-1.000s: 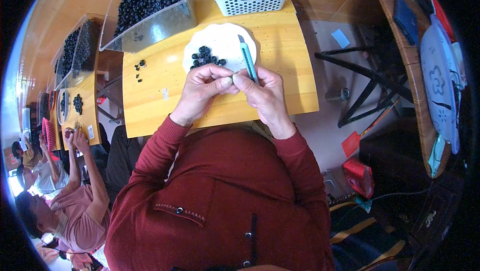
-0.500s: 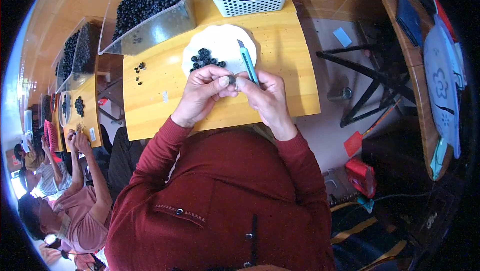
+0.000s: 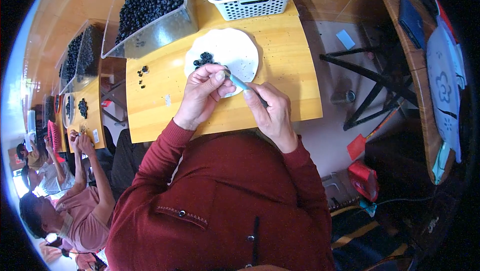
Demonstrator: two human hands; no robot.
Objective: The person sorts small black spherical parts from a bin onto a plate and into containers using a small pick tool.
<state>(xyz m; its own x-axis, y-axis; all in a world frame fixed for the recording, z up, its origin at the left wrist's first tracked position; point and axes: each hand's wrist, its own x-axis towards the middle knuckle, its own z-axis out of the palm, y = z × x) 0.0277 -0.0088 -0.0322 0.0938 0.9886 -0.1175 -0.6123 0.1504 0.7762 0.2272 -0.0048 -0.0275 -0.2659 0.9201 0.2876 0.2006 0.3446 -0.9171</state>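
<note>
Over the near edge of a white scalloped plate (image 3: pixel 239 48), my left hand (image 3: pixel 200 93) is closed, thumb and fingertips pinching a small dark round part that is mostly hidden. My right hand (image 3: pixel 272 113) is wrapped round a light-blue utility knife (image 3: pixel 240 82). The knife slants up to the left, its tip at the part in my left fingertips; whether the blade touches it I cannot tell. Several small black ring-like parts (image 3: pixel 204 59) lie in a pile on the plate's left side, just beyond my left hand.
Beyond the plate stand a clear bin (image 3: pixel 165 30) and a white perforated basket (image 3: pixel 252 9), both full of black parts. A few loose bits (image 3: pixel 143 73) lie on the wooden table (image 3: pixel 290 71). Co-workers (image 3: pixel 82 216) sit at the left; a folding stand (image 3: pixel 380 78) is at right.
The knife has swung from pointing away, up the plate, to pointing left at the part in my left fingers. My right hand has drawn slightly back from my left.
</note>
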